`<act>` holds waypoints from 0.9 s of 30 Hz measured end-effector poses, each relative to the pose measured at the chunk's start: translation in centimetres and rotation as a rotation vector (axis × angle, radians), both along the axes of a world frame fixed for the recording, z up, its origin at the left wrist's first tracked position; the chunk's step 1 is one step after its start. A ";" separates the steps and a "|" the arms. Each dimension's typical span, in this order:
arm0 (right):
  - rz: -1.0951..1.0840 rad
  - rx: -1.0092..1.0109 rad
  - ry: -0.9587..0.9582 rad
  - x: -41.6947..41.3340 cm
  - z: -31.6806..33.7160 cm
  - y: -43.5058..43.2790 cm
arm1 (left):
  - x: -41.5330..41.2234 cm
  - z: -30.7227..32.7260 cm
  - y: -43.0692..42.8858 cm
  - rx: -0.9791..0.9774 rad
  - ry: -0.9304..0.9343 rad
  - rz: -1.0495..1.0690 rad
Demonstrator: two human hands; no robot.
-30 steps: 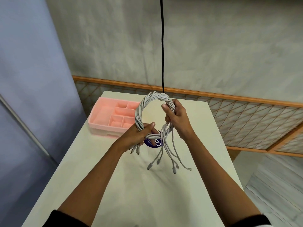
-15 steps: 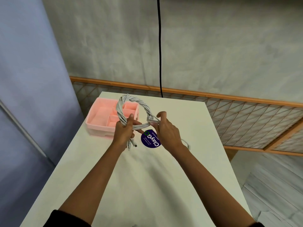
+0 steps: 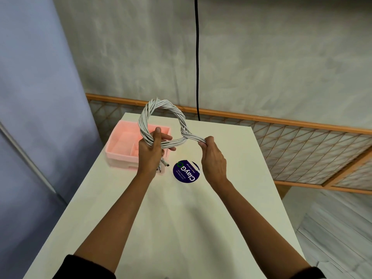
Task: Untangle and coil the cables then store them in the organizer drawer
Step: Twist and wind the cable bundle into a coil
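Note:
A bundle of grey-white cables (image 3: 161, 106) is twisted into a loop held above the white table (image 3: 181, 218). My left hand (image 3: 150, 154) grips the loop's left side where the strands cross, and a few connector ends hang below its palm. My right hand (image 3: 212, 158) grips the bundle's tail at the loop's right, pulled out sideways. The pink organizer drawer (image 3: 120, 147), with several compartments, sits on the table's far left, partly behind my left hand.
A round dark-blue sticker (image 3: 186, 171) lies on the table between my hands. A black cord (image 3: 197, 57) hangs down the grey wall behind the table. A wooden lattice rail (image 3: 302, 146) runs along the back and right, with the floor below at right.
The loop dropped from in front of me toward the drawer, then rose slightly. My right hand slid from the loop's side to the tail and pulled it out to the right.

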State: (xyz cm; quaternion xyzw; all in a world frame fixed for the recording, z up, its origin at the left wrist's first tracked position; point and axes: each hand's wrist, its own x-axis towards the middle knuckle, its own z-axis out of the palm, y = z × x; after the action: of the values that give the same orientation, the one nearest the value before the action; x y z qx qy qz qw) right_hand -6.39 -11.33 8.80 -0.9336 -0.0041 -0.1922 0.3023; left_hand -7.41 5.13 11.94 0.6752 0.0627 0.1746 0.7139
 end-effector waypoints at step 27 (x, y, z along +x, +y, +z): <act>0.680 1.023 0.478 -0.4 1.5 -2.5 | 1.1 1.4 0.9 -0.177 -0.024 0.200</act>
State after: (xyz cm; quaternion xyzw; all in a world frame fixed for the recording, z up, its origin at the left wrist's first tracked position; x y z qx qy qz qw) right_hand -6.77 -13.87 10.27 -0.6360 -0.1396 0.1491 0.7442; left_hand -6.28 6.06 13.34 0.5978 0.1360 0.2467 0.7505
